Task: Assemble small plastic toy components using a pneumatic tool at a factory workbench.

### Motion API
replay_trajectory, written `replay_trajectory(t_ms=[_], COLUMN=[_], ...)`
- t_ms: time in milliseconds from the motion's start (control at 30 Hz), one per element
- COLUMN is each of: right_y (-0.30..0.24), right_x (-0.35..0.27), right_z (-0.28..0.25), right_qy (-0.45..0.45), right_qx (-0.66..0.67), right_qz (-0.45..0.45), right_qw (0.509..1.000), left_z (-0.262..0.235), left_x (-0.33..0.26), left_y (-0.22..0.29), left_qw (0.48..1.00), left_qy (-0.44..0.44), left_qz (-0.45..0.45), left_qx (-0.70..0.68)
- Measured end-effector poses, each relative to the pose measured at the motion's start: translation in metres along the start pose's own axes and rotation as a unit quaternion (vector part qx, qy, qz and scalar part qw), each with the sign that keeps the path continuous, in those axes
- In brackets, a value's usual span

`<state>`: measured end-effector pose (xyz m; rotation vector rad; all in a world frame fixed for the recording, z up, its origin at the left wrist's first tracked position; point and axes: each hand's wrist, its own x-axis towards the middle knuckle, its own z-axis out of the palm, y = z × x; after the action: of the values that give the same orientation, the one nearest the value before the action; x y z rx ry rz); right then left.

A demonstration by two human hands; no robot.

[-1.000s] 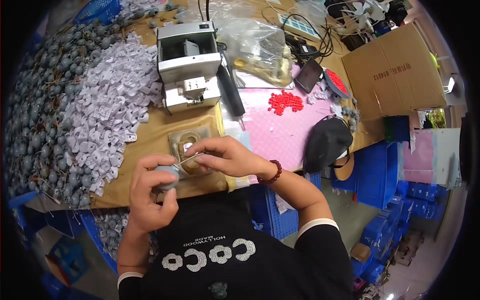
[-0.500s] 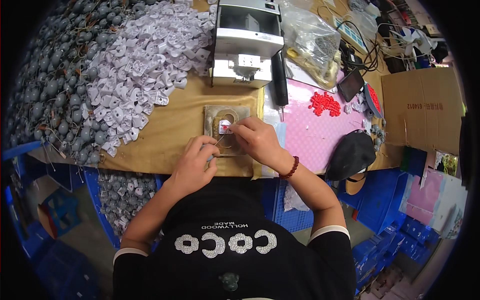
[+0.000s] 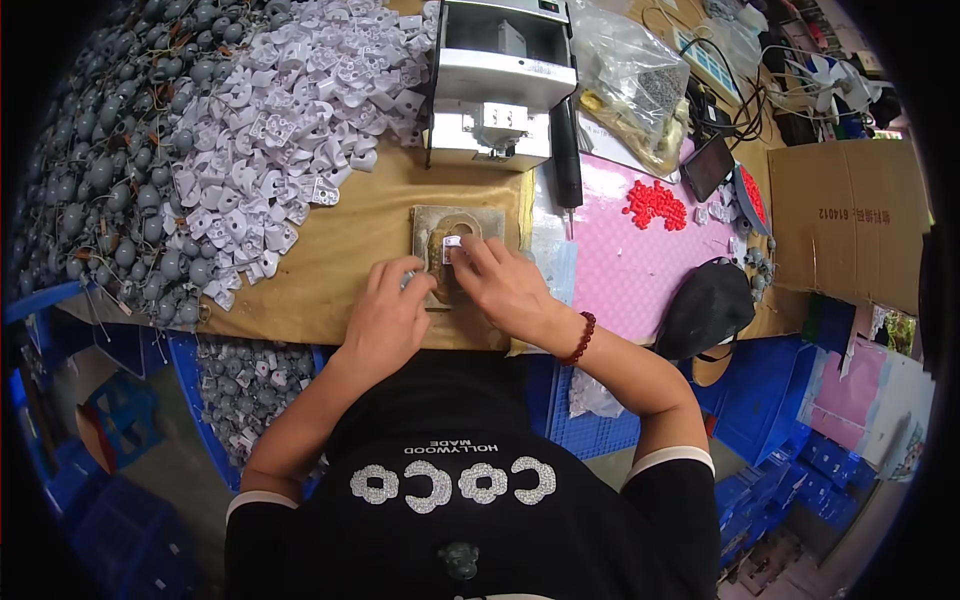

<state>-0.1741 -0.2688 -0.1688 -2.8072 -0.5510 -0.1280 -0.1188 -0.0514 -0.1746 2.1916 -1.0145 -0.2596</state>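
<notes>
A small white plastic part (image 3: 452,243) sits in a square fixture block (image 3: 428,222) with a rounded hollow, near the table's front edge. Over the part's right side, my right hand (image 3: 508,293) has its fingers bent together, touching or just above it; the fingertips hide what they pinch. At the block's left edge is my left hand (image 3: 388,312), fingers curled. A bit of something grey (image 3: 407,279) shows between its thumb and forefinger, mostly covered.
Behind the block stands a silver machine (image 3: 505,85), with a black pen-shaped screwdriver (image 3: 566,160) beside it. White parts (image 3: 290,120) and grey balls with wires (image 3: 100,175) are heaped left. Red pieces (image 3: 655,206) and a black cap (image 3: 705,308) lie right.
My right hand has come down and inward over the white part, covering the red piece that showed on it. My left hand has shifted slightly, its fingers now higher by the block.
</notes>
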Motion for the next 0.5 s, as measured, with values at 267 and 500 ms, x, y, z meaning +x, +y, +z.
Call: replay_trajectory(t_ms=[267,500], right_y=[-0.013,-0.003], right_x=[0.008,0.006], right_z=[0.004,0.004], right_qy=[-0.033,0.024], right_qx=[-0.029,0.007], right_qz=[0.006,0.002], right_qw=[0.999,1.0], left_z=[0.017,0.02], left_x=[0.007,0.004], left_y=[0.01,0.009], left_qw=[0.993,0.992], left_qy=[0.028,0.049], left_qz=[0.005,0.006], left_qx=[0.118,0.116])
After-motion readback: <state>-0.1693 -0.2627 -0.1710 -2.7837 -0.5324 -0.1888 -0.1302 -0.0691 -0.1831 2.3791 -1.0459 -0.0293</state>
